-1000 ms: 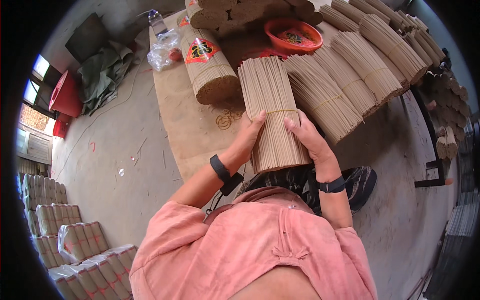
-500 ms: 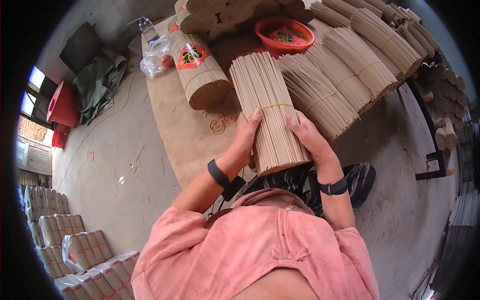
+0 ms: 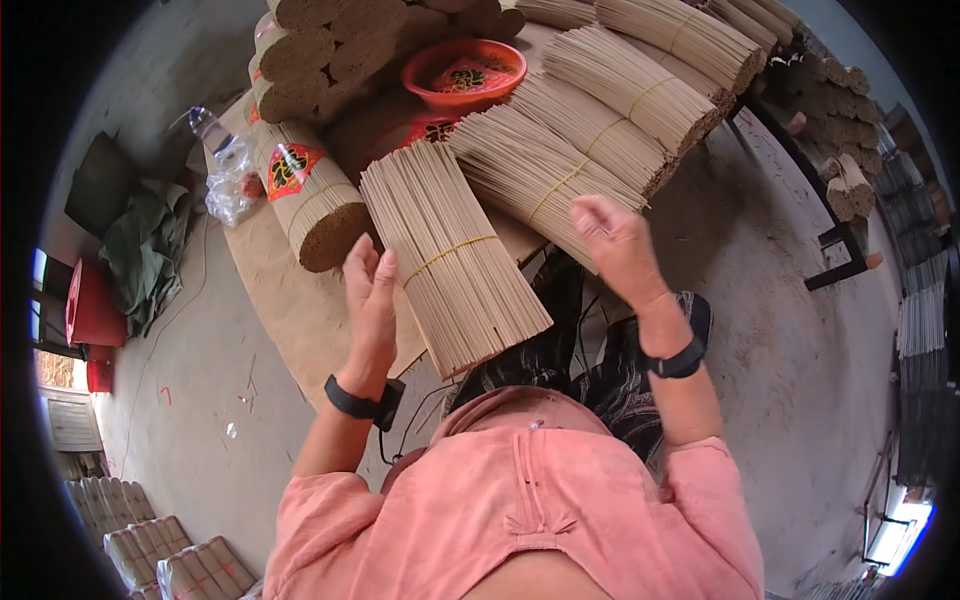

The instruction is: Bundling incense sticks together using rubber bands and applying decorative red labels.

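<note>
A bundle of thin tan sticks [image 3: 455,285], held by a yellow rubber band around its middle, lies aslant at the table's near edge, its near end jutting over. Beside its left side is my left hand [image 3: 370,300], open, thumb raised, with nothing in it. My right hand [image 3: 618,250] is lifted off to the right of that bundle, slightly blurred, open and holding nothing. It is nearest to a second banded stick bundle [image 3: 545,180]. Left of the first bundle lies a thick round bundle [image 3: 315,205] with a red diamond-shaped label [image 3: 291,170].
A red plastic bowl [image 3: 420,90] with red labels stands behind, near stacked round bundles [image 3: 350,45]. More banded bundles [image 3: 640,90] line the right. A crumpled clear plastic bag [image 3: 230,185] lies at the table's left edge. Wrapped packs [image 3: 205,575] stand on the floor at lower left.
Both hands have let go of the banded stick bundle and moved apart, one to each side. The view has shifted, so the table's things appear further left.
</note>
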The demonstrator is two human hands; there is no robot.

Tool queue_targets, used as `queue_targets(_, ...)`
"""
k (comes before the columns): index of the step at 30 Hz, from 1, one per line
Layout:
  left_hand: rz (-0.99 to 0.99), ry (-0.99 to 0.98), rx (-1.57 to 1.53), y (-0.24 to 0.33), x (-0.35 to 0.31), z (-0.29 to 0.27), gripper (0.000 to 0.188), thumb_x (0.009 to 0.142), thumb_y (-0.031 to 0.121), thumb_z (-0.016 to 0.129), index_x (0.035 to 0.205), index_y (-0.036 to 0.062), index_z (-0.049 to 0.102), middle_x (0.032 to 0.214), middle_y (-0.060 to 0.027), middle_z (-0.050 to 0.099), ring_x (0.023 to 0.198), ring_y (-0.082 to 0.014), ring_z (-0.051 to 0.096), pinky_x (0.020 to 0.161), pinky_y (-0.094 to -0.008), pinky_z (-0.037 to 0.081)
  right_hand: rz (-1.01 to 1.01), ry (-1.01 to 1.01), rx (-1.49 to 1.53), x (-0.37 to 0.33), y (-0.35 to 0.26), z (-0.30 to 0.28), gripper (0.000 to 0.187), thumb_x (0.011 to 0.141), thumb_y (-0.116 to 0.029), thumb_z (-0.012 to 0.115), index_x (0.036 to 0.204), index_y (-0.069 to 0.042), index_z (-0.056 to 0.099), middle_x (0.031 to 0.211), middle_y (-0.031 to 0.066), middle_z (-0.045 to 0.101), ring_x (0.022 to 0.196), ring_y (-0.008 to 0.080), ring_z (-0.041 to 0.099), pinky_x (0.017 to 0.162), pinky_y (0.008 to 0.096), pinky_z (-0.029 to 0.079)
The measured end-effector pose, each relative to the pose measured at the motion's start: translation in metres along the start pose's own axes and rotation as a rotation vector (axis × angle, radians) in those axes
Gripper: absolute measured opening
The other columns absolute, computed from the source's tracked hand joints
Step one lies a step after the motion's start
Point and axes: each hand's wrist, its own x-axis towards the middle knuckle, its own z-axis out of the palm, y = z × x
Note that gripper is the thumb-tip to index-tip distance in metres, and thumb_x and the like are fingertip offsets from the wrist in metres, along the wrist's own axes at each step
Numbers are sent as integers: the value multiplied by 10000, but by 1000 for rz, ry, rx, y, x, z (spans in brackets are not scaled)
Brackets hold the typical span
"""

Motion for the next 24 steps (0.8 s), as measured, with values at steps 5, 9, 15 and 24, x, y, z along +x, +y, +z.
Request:
queue_targets(5,185,-320,113,73,19,20,312,989,231,604,1198,1,623,1279,-119,562,1218,-209,510,1039,-320,390,-223,197,-586,20,51,-40,180,897,-222,662,955,-52,677,952,129,676,967,326,619,874,447,474)
queue_targets(9,410,-695,467,88,42,55,323,985,286,605,1154,12,641,1197,-150,579,1139,-276,543,982,-344,417,-409,306,-733,39,64,-33,218,945,-240,619,941,-30,680,934,158,662,971,370,597,857,443,482)
queue_targets(15,-246,-850,207,94,76,115,465,963,377,653,1211,-11,588,1097,-104,588,1021,-183,575,909,-346,490,-38,28,-517,68,92,-61,353,954,-362,571,945,-30,691,986,213,680,1003,435,595,853,510,480)
queue_targets(24,-815,-454,48,38,93,137,826,951,471,627,1431,-83,247,1413,-301,358,1190,-415,541,1003,-470,500,-250,504,-597,64,94,-99,191,897,-222,651,1020,-77,643,1031,85,656,1013,304,598,890,443,447)
